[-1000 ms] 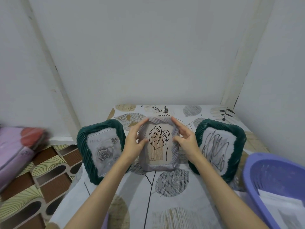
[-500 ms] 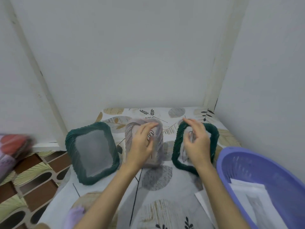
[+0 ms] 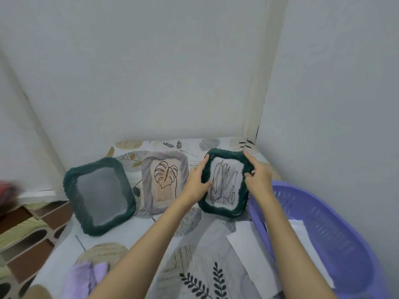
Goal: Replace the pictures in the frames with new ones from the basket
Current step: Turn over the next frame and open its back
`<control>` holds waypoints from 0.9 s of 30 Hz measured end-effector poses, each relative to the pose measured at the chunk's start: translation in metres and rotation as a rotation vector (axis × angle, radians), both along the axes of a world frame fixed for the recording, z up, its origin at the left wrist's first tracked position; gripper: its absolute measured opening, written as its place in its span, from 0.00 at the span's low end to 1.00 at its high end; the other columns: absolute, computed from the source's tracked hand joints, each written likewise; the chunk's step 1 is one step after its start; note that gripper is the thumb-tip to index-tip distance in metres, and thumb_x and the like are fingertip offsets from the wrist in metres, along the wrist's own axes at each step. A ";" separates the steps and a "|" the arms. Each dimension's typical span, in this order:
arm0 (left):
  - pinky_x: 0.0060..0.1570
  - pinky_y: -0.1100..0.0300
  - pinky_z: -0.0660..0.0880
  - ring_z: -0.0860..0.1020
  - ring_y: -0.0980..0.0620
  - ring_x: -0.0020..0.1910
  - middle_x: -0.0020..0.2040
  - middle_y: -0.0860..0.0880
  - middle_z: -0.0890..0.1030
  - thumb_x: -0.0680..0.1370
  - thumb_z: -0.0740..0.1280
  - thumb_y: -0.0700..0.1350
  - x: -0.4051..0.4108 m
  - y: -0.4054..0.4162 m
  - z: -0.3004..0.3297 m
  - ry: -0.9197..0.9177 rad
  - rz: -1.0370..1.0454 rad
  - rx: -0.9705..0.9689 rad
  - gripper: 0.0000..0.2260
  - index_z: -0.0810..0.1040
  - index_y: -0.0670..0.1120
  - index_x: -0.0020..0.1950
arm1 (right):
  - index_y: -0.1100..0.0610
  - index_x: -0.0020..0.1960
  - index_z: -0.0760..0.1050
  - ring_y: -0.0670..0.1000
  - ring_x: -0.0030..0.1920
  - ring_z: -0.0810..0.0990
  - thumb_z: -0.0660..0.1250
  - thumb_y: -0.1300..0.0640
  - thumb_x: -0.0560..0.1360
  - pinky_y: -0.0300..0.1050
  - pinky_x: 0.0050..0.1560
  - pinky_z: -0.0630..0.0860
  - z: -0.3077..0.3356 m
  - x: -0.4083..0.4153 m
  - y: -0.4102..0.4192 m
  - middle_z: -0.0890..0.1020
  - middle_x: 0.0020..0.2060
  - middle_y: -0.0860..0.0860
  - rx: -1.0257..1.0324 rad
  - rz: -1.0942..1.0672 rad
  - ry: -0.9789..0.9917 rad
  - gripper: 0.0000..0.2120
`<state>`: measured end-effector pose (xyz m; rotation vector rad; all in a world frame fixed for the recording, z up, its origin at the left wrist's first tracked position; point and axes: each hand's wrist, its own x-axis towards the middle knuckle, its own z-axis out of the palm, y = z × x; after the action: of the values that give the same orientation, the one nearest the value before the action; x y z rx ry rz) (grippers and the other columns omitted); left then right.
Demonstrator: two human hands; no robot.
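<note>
White corner walls back the leaf-print table [image 3: 121, 229], where your left hand [image 3: 195, 184] and right hand [image 3: 258, 180] have shifted from the grey frame [image 3: 149, 184] to grip the far-right green frame [image 3: 224, 210] beside the basket [image 3: 336, 240], so its scribble picture [image 3: 223, 182] looks next for swapping.

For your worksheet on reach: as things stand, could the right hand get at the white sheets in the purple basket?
Probably yes: the right hand grips the green frame beside the open-topped purple basket, but must let go first.
</note>
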<state>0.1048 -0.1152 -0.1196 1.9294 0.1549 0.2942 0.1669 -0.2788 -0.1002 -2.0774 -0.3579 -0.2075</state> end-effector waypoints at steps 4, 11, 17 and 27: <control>0.55 0.50 0.78 0.77 0.44 0.57 0.59 0.45 0.72 0.74 0.64 0.30 -0.045 0.003 0.018 -0.209 0.058 -0.115 0.32 0.66 0.67 0.62 | 0.41 0.67 0.69 0.52 0.36 0.71 0.62 0.73 0.73 0.55 0.47 0.79 0.011 -0.015 -0.014 0.78 0.52 0.63 0.133 0.114 0.004 0.32; 0.50 0.63 0.78 0.80 0.58 0.52 0.56 0.53 0.78 0.73 0.68 0.33 -0.128 -0.003 0.017 -0.272 0.215 -0.387 0.24 0.71 0.53 0.65 | 0.43 0.64 0.71 0.53 0.44 0.77 0.65 0.66 0.74 0.44 0.50 0.77 0.001 -0.076 -0.007 0.78 0.48 0.56 0.120 0.192 -0.016 0.24; 0.48 0.74 0.74 0.78 0.68 0.50 0.52 0.58 0.80 0.71 0.71 0.34 -0.171 -0.012 0.000 -0.322 0.283 -0.066 0.20 0.74 0.52 0.58 | 0.30 0.64 0.62 0.51 0.30 0.72 0.58 0.41 0.76 0.42 0.30 0.70 0.008 -0.139 0.019 0.74 0.33 0.57 0.153 0.412 0.061 0.18; 0.36 0.66 0.76 0.80 0.59 0.38 0.40 0.54 0.83 0.73 0.69 0.40 -0.201 -0.018 0.008 -0.481 0.290 -0.010 0.10 0.78 0.52 0.52 | 0.46 0.46 0.70 0.56 0.32 0.78 0.64 0.64 0.72 0.51 0.28 0.79 0.011 -0.161 0.001 0.78 0.43 0.57 0.119 0.430 0.136 0.12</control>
<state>-0.0960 -0.1327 -0.1117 1.7701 0.1142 0.9362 0.0056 -0.2781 -0.0895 -1.8369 -0.6786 0.1660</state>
